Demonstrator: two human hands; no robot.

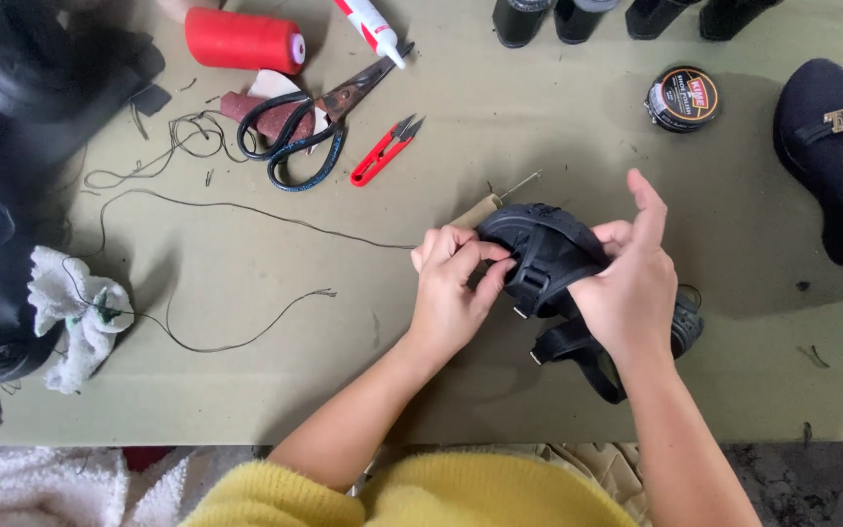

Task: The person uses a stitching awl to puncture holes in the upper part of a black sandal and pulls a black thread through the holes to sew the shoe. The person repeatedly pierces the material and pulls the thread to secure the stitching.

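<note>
One black sandal held just above the olive tabletop, centre-right. Left hand closed, fingertips pinching a strap at the sandal's left side. Right hand wrapped over the sandal from the right, gripping it, index finger sticking up. One awl with a pale wooden handle lies just behind the left hand, metal tip pointing up-right. One long dark thread trails left from the hands across the tabletop. Far side: one red thread spool, one pair of large black-handled scissors, one pair of red thread snips, one white glue tube with a red label, one round tin of shoe polish. One dark shoe with a metal ornament at the right edge. Four dark shoe tips along the top edge. One white rag at left, beside black bulky gear. Yellow sleeve at bottom.
</note>
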